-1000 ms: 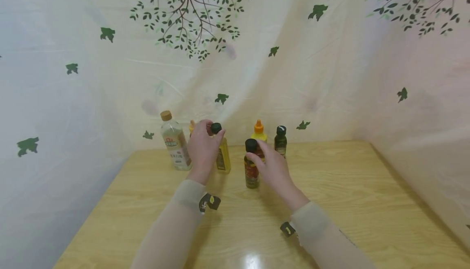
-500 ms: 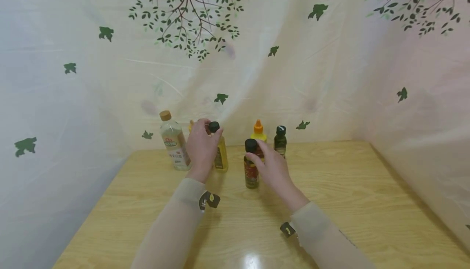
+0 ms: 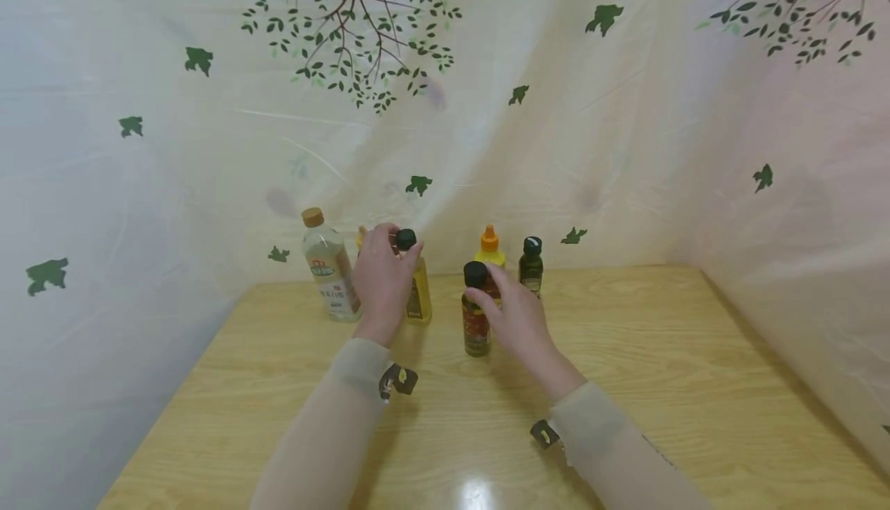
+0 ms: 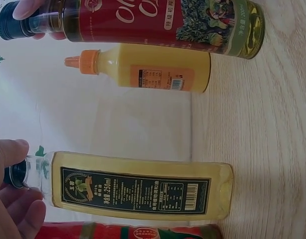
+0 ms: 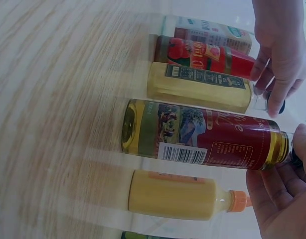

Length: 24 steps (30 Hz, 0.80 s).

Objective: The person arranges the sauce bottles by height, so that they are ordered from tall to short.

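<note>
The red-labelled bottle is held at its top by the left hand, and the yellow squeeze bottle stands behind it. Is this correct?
Not quite: the head view shows the right hand holding the red-labelled bottle at its top; the left hand holds the black-labelled bottle. The yellow squeeze bottle does stand behind the red-labelled bottle.

Home or studio, the pictures cannot tell: a curtained-off spot, a leaf-printed sheet (image 3: 653, 131) hanging beyond and either side of the left hand (image 3: 384, 282) and right hand (image 3: 520, 313), a wood-grain table (image 3: 452, 425) beneath.
</note>
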Each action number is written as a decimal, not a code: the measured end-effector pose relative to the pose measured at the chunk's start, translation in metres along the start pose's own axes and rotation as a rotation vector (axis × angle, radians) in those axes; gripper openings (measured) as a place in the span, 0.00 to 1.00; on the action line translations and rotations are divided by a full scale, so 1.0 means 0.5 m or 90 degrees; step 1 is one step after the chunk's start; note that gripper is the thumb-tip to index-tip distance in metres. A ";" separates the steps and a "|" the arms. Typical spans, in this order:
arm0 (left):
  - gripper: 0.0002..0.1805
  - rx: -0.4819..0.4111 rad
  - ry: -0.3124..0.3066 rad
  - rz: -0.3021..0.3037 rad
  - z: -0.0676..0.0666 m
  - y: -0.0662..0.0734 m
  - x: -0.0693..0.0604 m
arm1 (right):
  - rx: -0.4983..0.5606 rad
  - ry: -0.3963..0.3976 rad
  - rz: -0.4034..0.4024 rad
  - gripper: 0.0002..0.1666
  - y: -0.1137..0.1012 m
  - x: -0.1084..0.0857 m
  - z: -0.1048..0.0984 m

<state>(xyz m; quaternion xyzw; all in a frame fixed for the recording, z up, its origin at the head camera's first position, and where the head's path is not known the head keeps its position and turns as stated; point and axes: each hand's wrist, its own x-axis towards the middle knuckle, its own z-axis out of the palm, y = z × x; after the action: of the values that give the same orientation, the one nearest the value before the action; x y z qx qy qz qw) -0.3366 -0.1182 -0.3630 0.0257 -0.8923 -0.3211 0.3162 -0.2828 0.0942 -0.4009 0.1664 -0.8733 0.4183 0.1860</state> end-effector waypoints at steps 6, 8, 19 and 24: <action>0.25 -0.007 0.002 0.012 -0.002 -0.002 -0.004 | 0.000 -0.001 0.004 0.24 0.000 0.002 0.001; 0.26 -0.009 0.005 0.018 -0.002 -0.003 -0.005 | 0.002 -0.001 0.006 0.24 0.000 0.002 0.002; 0.24 -0.030 0.013 0.052 -0.007 -0.010 -0.016 | 0.004 -0.004 0.022 0.23 -0.001 0.002 0.003; 0.24 -0.031 0.000 0.056 -0.015 -0.012 -0.018 | 0.001 -0.002 0.020 0.24 -0.003 0.001 0.003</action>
<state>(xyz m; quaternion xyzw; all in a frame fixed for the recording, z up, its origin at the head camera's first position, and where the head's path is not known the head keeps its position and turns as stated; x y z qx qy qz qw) -0.3261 -0.1250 -0.3673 -0.0212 -0.8846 -0.3285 0.3303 -0.2830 0.0924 -0.4005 0.1533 -0.8759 0.4215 0.1782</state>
